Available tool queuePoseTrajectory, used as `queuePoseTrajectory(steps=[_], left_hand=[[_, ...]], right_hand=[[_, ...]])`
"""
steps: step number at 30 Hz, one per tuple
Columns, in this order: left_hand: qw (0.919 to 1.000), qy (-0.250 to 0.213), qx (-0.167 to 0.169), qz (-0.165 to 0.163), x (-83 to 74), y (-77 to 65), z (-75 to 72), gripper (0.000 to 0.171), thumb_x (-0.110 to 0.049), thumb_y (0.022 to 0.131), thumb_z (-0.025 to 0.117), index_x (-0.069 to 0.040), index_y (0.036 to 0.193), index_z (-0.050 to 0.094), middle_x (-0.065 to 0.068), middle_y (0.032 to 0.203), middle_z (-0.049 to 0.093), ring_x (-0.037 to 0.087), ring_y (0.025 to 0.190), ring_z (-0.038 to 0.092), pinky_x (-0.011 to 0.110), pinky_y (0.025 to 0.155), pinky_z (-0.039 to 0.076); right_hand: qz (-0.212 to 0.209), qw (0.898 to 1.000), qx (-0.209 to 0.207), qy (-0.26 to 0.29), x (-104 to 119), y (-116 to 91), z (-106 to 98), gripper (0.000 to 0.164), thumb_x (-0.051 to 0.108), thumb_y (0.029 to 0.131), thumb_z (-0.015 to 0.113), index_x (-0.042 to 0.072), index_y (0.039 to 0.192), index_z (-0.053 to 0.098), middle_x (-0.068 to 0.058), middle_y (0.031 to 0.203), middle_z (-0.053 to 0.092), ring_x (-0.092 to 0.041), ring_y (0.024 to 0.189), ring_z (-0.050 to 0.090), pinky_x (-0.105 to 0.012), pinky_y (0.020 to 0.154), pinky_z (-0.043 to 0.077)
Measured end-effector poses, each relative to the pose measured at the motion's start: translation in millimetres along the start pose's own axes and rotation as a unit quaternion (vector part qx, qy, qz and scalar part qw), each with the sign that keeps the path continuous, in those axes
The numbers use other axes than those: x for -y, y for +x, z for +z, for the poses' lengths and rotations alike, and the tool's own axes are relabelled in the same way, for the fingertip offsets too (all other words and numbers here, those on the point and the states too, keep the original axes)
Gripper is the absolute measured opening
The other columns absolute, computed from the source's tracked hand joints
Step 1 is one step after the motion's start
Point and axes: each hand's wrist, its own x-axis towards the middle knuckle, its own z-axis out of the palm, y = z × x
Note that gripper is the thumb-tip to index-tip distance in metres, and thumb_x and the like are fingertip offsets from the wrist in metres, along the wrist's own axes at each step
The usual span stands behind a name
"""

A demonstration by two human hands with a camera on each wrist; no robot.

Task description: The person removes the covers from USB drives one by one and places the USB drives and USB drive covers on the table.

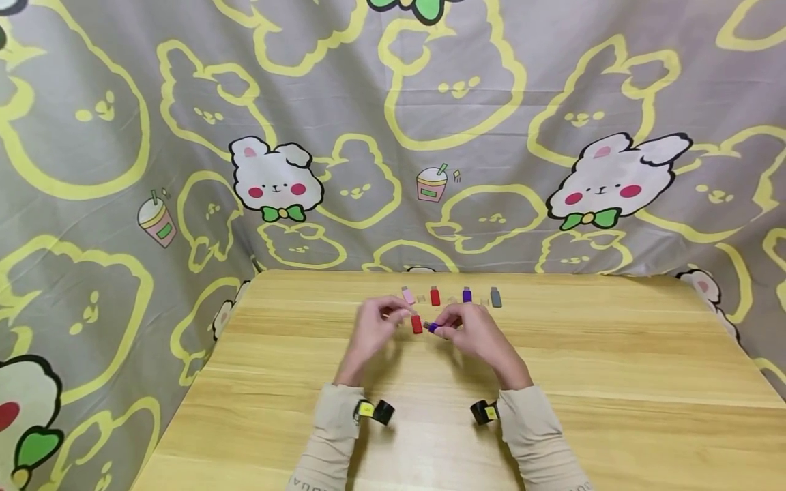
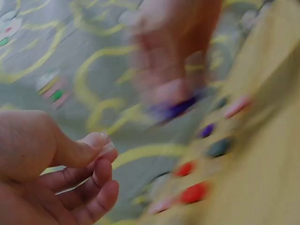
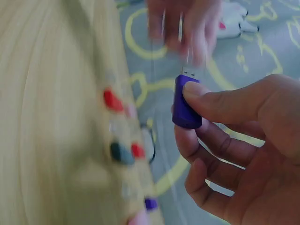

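Note:
My right hand [image 1: 475,333] pinches a purple USB stick [image 3: 186,104] between thumb and fingers, its metal plug bare and directed at the other hand. Facing it, my left hand [image 1: 376,329] pinches a small clear cap [image 2: 108,144] at the tips of thumb and forefinger. The cap and plug are apart. A red USB stick [image 1: 417,324] lies on the table between the hands. Behind them runs a row of pink [image 1: 408,295], red [image 1: 435,296], purple [image 1: 467,294] and grey USB sticks [image 1: 496,297]. The left wrist view is blurred.
Clear caps [image 1: 453,300] lie between the sticks in the back row. Nearer sticks, one grey [image 3: 122,153] and one pink [image 2: 237,107], show in the wrist views. The wooden table [image 1: 614,382] ends at a patterned curtain [image 1: 344,184] behind and at the sides.

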Motion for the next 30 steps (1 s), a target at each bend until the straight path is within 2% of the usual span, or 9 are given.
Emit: queuePoseTrajectory(steps=[3, 4, 6, 9, 13, 17, 23, 26, 30], left_hand=[[0.9984, -0.015, -0.054, -0.009, 2.9, -2.5, -16.9, 0.006, 0.005, 0.091, 0.073, 0.003, 0.095, 0.077, 0.013, 0.087, 0.074, 0.021, 0.071, 0.064, 0.026, 0.063, 0.055], [0.9979, -0.021, -0.061, -0.011, 3.4, -2.8, -21.2, 0.006, 0.006, 0.091, 0.073, 0.004, 0.095, 0.076, 0.015, 0.087, 0.073, 0.024, 0.071, 0.065, 0.026, 0.063, 0.056], [0.9984, -0.027, -0.048, -0.014, 3.8, -3.2, -26.3, 0.006, 0.005, 0.092, 0.072, 0.005, 0.096, 0.076, 0.017, 0.089, 0.073, 0.029, 0.073, 0.065, 0.027, 0.064, 0.057], [0.9993, -0.030, -0.018, -0.014, 3.4, -1.0, -25.8, 0.008, 0.002, 0.094, 0.072, 0.005, 0.100, 0.076, 0.017, 0.093, 0.074, 0.027, 0.077, 0.066, 0.026, 0.068, 0.057], [0.9998, -0.012, -0.013, -0.004, 3.1, 0.2, -18.2, 0.007, 0.002, 0.094, 0.071, 0.003, 0.099, 0.076, 0.013, 0.094, 0.074, 0.017, 0.078, 0.065, 0.024, 0.068, 0.056], [0.9998, 0.017, 0.007, 0.010, 0.7, 2.3, -4.8, 0.007, 0.001, 0.094, 0.071, 0.001, 0.098, 0.077, 0.010, 0.096, 0.075, 0.019, 0.085, 0.066, 0.028, 0.075, 0.058], [0.9978, 0.042, 0.052, 0.007, -10.0, 5.3, 20.1, 0.008, -0.001, 0.094, 0.072, 0.000, 0.101, 0.076, 0.007, 0.094, 0.075, 0.023, 0.087, 0.068, 0.031, 0.077, 0.057], [0.9970, 0.047, 0.062, 0.006, -13.3, 5.9, 30.8, 0.008, -0.001, 0.094, 0.073, 0.001, 0.101, 0.074, 0.006, 0.090, 0.073, 0.021, 0.082, 0.067, 0.027, 0.072, 0.056], [0.9967, 0.050, 0.065, 0.002, -14.5, 6.8, 41.5, 0.005, -0.001, 0.092, 0.074, -0.002, 0.098, 0.074, 0.004, 0.088, 0.071, 0.016, 0.079, 0.064, 0.023, 0.069, 0.054]], right_hand=[[0.026, 1.000, -0.001, 0.003, -7, -3, -6, 0.004, 0.005, 0.090, 0.079, 0.005, 0.088, 0.075, 0.003, 0.080, 0.069, -0.014, 0.076, 0.062, -0.028, 0.067, 0.051], [0.031, 0.999, -0.003, 0.007, -10, -4, -8, 0.004, 0.005, 0.090, 0.078, 0.004, 0.090, 0.075, 0.002, 0.080, 0.069, -0.015, 0.076, 0.062, -0.028, 0.067, 0.051], [0.036, 0.999, -0.008, 0.013, -13, -5, -12, 0.004, 0.007, 0.092, 0.077, 0.004, 0.094, 0.075, 0.000, 0.083, 0.070, -0.017, 0.078, 0.063, -0.029, 0.067, 0.051], [0.051, 0.998, -0.032, 0.023, -17, -6, -20, 0.008, 0.008, 0.094, 0.075, 0.003, 0.100, 0.075, -0.005, 0.089, 0.072, -0.019, 0.081, 0.066, -0.031, 0.069, 0.054], [0.092, 0.991, -0.096, 0.018, -25, -10, -35, 0.014, 0.012, 0.096, 0.073, 0.000, 0.104, 0.074, -0.013, 0.097, 0.073, -0.026, 0.086, 0.069, -0.032, 0.072, 0.056], [0.145, 0.979, -0.142, 0.001, -40, -19, -52, 0.021, 0.017, 0.096, 0.072, -0.002, 0.105, 0.074, -0.018, 0.102, 0.073, -0.032, 0.092, 0.069, -0.032, 0.073, 0.053], [0.226, 0.968, -0.112, 0.006, -62, -30, -65, 0.028, 0.022, 0.097, 0.071, -0.005, 0.105, 0.073, -0.013, 0.089, 0.071, -0.024, 0.076, 0.064, -0.031, 0.062, 0.051], [0.244, 0.964, -0.107, -0.012, -72, -31, -64, 0.027, 0.023, 0.096, 0.071, -0.003, 0.099, 0.073, -0.009, 0.082, 0.070, -0.021, 0.069, 0.062, -0.031, 0.061, 0.050], [0.252, 0.959, -0.121, -0.048, -79, -32, -59, 0.025, 0.026, 0.095, 0.071, 0.001, 0.092, 0.075, -0.007, 0.081, 0.072, -0.023, 0.072, 0.058, -0.033, 0.064, 0.043]])
